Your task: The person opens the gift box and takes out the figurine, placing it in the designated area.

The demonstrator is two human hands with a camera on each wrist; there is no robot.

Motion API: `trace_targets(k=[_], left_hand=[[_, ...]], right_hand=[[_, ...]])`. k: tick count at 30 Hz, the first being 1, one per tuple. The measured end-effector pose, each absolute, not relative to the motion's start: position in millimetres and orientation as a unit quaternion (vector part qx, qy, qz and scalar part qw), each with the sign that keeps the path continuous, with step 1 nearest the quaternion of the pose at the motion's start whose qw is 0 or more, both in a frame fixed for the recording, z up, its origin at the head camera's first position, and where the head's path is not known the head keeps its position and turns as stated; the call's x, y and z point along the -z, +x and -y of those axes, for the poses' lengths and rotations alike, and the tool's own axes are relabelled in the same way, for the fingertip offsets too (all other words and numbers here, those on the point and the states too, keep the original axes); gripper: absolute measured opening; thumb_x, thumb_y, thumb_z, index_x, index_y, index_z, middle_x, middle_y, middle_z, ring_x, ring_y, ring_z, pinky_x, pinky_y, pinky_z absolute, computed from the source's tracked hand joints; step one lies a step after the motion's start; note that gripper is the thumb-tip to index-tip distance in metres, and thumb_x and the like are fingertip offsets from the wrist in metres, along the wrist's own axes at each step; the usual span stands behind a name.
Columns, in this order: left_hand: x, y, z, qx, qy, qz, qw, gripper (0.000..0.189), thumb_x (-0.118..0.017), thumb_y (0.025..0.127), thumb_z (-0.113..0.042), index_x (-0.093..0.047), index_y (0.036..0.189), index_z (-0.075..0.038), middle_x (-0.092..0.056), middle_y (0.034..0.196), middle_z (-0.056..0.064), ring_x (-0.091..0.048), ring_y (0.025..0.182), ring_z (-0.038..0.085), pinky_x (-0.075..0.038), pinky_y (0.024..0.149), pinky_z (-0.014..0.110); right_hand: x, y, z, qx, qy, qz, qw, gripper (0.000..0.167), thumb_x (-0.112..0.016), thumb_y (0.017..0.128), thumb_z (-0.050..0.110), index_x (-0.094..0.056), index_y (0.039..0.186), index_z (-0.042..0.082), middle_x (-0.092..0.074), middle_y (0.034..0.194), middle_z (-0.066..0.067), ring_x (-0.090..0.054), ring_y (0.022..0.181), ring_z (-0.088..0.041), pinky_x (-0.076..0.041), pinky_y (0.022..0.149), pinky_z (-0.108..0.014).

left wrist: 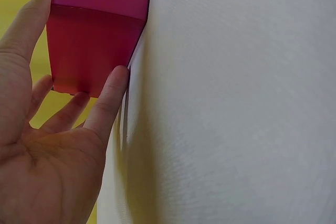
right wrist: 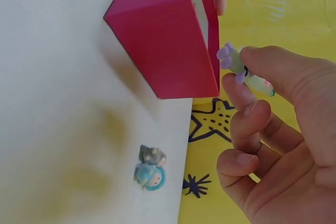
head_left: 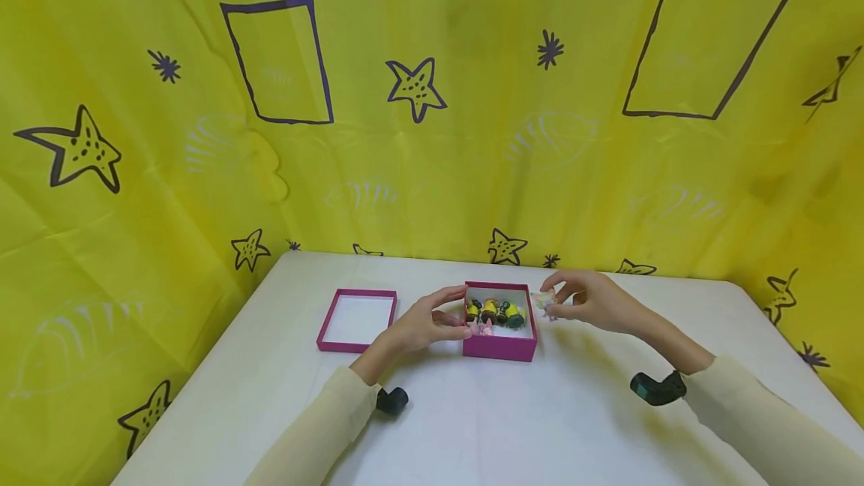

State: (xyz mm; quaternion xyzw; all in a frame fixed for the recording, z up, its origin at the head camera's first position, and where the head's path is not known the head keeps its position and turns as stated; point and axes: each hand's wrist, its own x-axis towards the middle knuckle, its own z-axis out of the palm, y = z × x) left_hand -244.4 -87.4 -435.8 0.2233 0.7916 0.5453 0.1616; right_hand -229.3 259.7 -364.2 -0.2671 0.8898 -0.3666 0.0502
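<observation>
My left hand (head_left: 425,319) touches the left side of a magenta box (head_left: 498,348), fingers spread and fairly straight. In the left wrist view its fingertips rest against the box wall (left wrist: 92,51). Inside the box several small yellow-and-dark figurines (head_left: 496,311) lie in a row on white lining, with pink ones (head_left: 483,328) at the front left. Just beyond the box's right edge, my right hand (head_left: 594,301) pinches a small pastel figurine (head_left: 544,303) between thumb and fingers. The right wrist view shows lilac and pale green parts on this figurine (right wrist: 234,63).
A magenta-rimmed lid (head_left: 326,346) lies on the white table (head_left: 432,426), left of the box, its white inside facing up. Small blue and grey figurines (right wrist: 150,169) stand on the table in the right wrist view. A yellow patterned curtain (head_left: 459,193) hangs behind the table.
</observation>
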Motion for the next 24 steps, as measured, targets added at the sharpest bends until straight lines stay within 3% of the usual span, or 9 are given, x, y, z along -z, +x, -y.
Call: trace_targets(k=[17,24], left_hand=[[437.5,-245.5,88.7,-0.548,0.224,-0.790,0.163,0.079,-0.081,0.091,-0.023,-0.040,0.159,-0.026,-0.039,0.163,-0.001,-0.066,0.117,0.022,-0.054,0.100,0.042],[435.9,-244.2,88.3,-0.544,0.221,-0.793,0.162,0.079,-0.081,0.091,-0.025,-0.040,0.159,-0.026,-0.039,0.163,-0.001,-0.066,0.118,0.022,-0.054,0.100,0.043]], right_hand=[[393.1,-224.3,-275.4,0.395,-0.247,-0.885,0.018,0.029,-0.082,0.090,0.020,-0.069,0.115,0.012,-0.073,0.087,0.001,-0.061,0.062,-0.023,-0.047,0.055,-0.026],[409.4,-223.9,-274.4,0.409,-0.218,-0.886,0.023,0.029,-0.081,0.091,0.019,-0.070,0.115,0.010,-0.072,0.087,-0.001,-0.063,0.067,-0.022,-0.047,0.058,-0.026]])
